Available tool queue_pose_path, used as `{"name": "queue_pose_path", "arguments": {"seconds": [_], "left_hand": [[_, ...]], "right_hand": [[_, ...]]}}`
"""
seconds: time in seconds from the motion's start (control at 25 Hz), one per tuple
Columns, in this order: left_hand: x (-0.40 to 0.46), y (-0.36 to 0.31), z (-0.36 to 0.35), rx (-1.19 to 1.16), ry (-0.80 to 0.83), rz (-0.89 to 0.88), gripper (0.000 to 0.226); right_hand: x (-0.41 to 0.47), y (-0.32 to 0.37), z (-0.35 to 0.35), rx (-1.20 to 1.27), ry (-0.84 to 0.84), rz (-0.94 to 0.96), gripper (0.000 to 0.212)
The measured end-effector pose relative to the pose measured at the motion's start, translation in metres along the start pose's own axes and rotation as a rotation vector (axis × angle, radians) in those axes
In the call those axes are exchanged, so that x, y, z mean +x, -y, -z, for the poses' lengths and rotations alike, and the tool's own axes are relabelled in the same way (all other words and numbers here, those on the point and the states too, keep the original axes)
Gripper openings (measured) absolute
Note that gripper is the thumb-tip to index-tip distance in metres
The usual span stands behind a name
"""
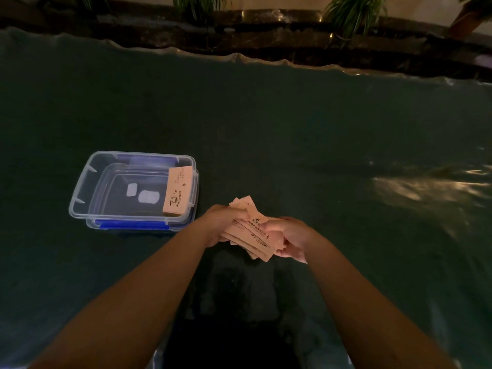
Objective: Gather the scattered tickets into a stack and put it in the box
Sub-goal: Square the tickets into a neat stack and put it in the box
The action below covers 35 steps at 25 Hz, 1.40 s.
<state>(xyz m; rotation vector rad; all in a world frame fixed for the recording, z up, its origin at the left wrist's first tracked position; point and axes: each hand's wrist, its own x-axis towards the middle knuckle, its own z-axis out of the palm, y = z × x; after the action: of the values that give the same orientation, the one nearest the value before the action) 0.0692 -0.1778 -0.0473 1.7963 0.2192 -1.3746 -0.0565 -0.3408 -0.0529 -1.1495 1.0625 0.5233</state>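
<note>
Both hands hold a loose, fanned bundle of tan paper tickets [252,233] just above the dark green table. My left hand [225,222] grips the bundle's left side, thumb on top. My right hand [286,239] pinches its right side. The ticket corners stick out unevenly at the top and bottom. A clear plastic box [82,190] with blue clips stands to the left of the hands. Inside it, a small stack of tickets [178,191] with a coffee-cup print leans against the right wall.
The table [319,134] is covered in dark green cloth under a clear sheet with glare at the right. A dark ledge [266,35] with potted plants runs behind the far edge. A dark shadow lies between my forearms.
</note>
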Motion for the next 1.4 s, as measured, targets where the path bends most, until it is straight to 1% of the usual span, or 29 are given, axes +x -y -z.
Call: {"name": "queue_pose_path", "arguments": {"seconds": [0.04, 0.08, 0.12, 0.2, 0.28, 0.4, 0.44, 0.48, 0.52, 0.56, 0.6, 0.68, 0.76, 0.84, 0.88, 0.92, 0.96, 1.0, 1.08, 1.16, 1.24, 1.32, 1.4], "left_hand": [[-0.004, 0.002, 0.002, -0.016, 0.036, 0.021, 0.033], [-0.007, 0.004, 0.003, -0.03, 0.057, 0.042, 0.031], [-0.011, 0.006, 0.003, -0.044, 0.08, 0.058, 0.028], [-0.02, 0.01, -0.001, -0.07, 0.112, 0.075, 0.021], [-0.028, 0.014, -0.007, -0.092, 0.104, 0.087, 0.016], [-0.041, 0.014, -0.013, -0.165, 0.075, 0.075, 0.032], [-0.043, 0.015, -0.014, -0.243, 0.061, 0.043, 0.033], [-0.046, 0.016, -0.016, -0.355, 0.052, 0.003, 0.029], [-0.051, 0.017, -0.018, -0.5, 0.053, -0.018, 0.024], [-0.057, 0.017, -0.021, -0.656, 0.061, -0.023, 0.025], [-0.06, 0.019, -0.024, -0.79, 0.06, -0.024, 0.031], [-0.061, 0.025, -0.028, -0.939, 0.068, -0.037, 0.054], [-0.063, 0.032, -0.026, -1.055, 0.152, -0.052, 0.073], [-0.066, 0.04, -0.024, -1.128, 0.291, -0.131, 0.088], [-0.068, 0.046, -0.026, -1.108, 0.353, -0.216, 0.093], [-0.07, 0.053, -0.031, -1.049, 0.379, -0.32, 0.097], [-0.071, 0.06, -0.036, -0.964, 0.358, -0.428, 0.098], [-0.069, 0.066, -0.042, -0.883, 0.312, -0.52, 0.1], [-0.068, 0.074, -0.051, -0.791, 0.181, -0.603, 0.099], [-0.072, 0.075, -0.054, -0.753, 0.083, -0.66, 0.086], [-0.076, 0.072, -0.052, -0.768, 0.039, -0.672, 0.071], [-0.077, 0.067, -0.046, -0.799, 0.005, -0.579, 0.068], [-0.077, 0.062, -0.04, -0.715, -0.051, -0.485, 0.065]], "right_hand": [[-0.005, -0.006, 0.002, 0.028, 0.047, -0.033, 0.046], [-0.01, -0.012, 0.002, 0.063, 0.087, -0.068, 0.039], [-0.014, -0.018, 0.001, 0.091, 0.117, -0.091, 0.038], [-0.019, -0.031, -0.003, 0.148, 0.145, -0.103, 0.046], [-0.022, -0.042, -0.009, 0.227, 0.156, -0.054, 0.053], [-0.029, -0.056, -0.018, 0.29, 0.168, 0.037, 0.04], [-0.031, -0.06, -0.02, 0.322, 0.17, 0.06, 0.037], [-0.033, -0.064, -0.022, 0.367, 0.17, 0.079, 0.037], [-0.034, -0.068, -0.025, 0.422, 0.164, 0.095, 0.04], [-0.034, -0.071, -0.026, 0.473, 0.156, 0.114, 0.047], [-0.033, -0.075, -0.028, 0.513, 0.15, 0.135, 0.055], [-0.034, -0.077, -0.031, 0.559, 0.155, 0.183, 0.067], [-0.038, -0.076, -0.033, 0.592, 0.162, 0.236, 0.066], [-0.044, -0.073, -0.034, 0.638, 0.177, 0.278, 0.059], [-0.048, -0.07, -0.037, 0.664, 0.194, 0.294, 0.059], [-0.051, -0.068, -0.04, 0.686, 0.205, 0.302, 0.06], [-0.054, -0.065, -0.045, 0.702, 0.21, 0.307, 0.062], [-0.056, -0.062, -0.049, 0.711, 0.206, 0.316, 0.063], [-0.061, -0.06, -0.057, 0.72, 0.193, 0.328, 0.061], [-0.064, -0.061, -0.06, 0.721, 0.187, 0.341, 0.062], [-0.066, -0.064, -0.059, 0.655, 0.163, 0.354, 0.057], [-0.071, -0.063, -0.058, 0.549, 0.081, 0.363, 0.044], [-0.075, -0.06, -0.053, 0.412, 0.016, 0.385, 0.036]]}}
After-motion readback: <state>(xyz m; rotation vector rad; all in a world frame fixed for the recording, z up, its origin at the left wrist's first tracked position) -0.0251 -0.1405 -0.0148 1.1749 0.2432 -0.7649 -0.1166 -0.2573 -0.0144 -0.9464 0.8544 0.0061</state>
